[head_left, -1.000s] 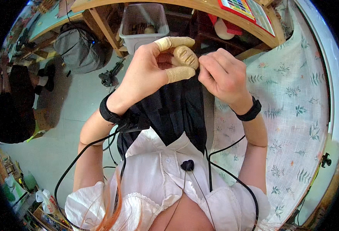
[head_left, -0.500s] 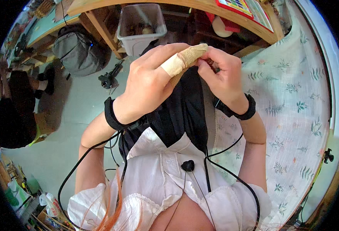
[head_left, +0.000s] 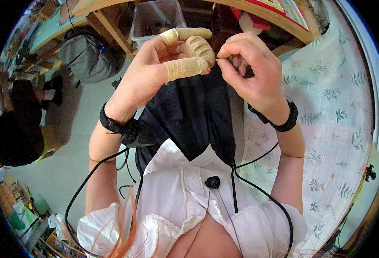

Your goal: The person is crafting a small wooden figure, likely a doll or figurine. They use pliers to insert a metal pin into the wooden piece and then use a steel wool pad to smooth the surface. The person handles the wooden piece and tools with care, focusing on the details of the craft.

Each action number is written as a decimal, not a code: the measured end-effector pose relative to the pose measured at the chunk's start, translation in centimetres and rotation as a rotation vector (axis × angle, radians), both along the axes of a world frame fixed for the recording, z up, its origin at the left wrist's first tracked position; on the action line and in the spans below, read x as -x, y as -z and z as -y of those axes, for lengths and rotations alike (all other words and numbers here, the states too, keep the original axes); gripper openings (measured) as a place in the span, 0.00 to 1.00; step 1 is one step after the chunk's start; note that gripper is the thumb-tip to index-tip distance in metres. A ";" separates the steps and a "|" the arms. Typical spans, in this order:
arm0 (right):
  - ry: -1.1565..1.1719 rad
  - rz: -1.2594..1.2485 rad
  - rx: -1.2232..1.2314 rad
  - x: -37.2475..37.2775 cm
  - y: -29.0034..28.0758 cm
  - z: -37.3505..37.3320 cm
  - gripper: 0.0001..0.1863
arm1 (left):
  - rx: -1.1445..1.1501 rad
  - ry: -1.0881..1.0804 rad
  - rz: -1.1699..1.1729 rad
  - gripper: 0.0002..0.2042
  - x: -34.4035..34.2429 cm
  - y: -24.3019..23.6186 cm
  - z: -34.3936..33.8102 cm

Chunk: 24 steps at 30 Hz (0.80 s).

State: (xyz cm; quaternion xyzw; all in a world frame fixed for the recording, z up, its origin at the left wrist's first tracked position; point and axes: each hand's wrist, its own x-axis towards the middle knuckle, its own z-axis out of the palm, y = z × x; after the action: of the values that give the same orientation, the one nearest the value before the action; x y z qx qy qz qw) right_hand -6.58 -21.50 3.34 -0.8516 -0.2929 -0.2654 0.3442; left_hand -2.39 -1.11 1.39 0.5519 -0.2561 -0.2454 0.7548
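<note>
My left hand (head_left: 148,69) has tan finger wraps on its thumb and at least one finger. Between them it holds a small rounded tan piece with dark grooves (head_left: 200,49); I cannot tell its material. Close to the right side of that piece, my right hand (head_left: 256,64) is closed in a pinch, thumb against forefinger. A tiny dark tip shows at the pinch, too small to name. Both hands are raised above my black-clad lap (head_left: 189,112), and each wrist wears a black strap.
Ahead stands a wooden table (head_left: 224,5), with a clear plastic bin (head_left: 159,19) below its edge. A grey backpack (head_left: 88,58) rests on the floor to the left, near another person's dark-shod feet (head_left: 57,92). Leaf-patterned cloth (head_left: 318,129) hangs at right. Black cables (head_left: 84,185) loop beside my arms.
My left hand has turned and opened up toward the view, showing the grooved piece that its fingers hid before. My right hand has shifted slightly right, still pinching.
</note>
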 end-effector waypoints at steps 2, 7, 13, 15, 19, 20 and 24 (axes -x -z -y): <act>-0.024 -0.015 -0.007 -0.1 0.0 0.0 0.10 | 0.037 0.028 -0.017 0.28 -0.1 0.2 -0.1; -0.010 0.114 0.090 -0.1 0.2 0.2 0.11 | 0.035 0.088 -0.070 0.26 -0.5 0.2 -0.3; 0.071 0.303 0.203 -0.2 0.6 -0.1 0.11 | 0.052 0.085 -0.144 0.25 -0.5 0.1 -0.1; 0.086 0.338 0.204 -0.2 0.8 -0.2 0.11 | 0.065 0.030 -0.108 0.25 -0.2 0.3 0.2; 0.093 0.353 0.190 -0.2 1.1 -0.3 0.11 | 0.053 -0.087 -0.032 0.25 0.5 0.7 0.6; 0.094 0.358 0.200 -0.2 1.0 -0.3 0.11 | 0.040 -0.099 -0.029 0.24 0.6 0.6 0.6; 0.097 0.359 0.185 -0.1 1.2 -0.4 0.11 | 0.015 -0.152 0.048 0.25 1.0 0.5 0.7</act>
State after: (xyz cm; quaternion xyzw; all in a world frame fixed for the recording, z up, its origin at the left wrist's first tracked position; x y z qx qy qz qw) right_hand -6.43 -21.12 2.15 -0.8317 -0.3316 -0.4011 0.1937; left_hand -3.38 -1.76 0.89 0.5699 -0.2332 -0.1724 0.7689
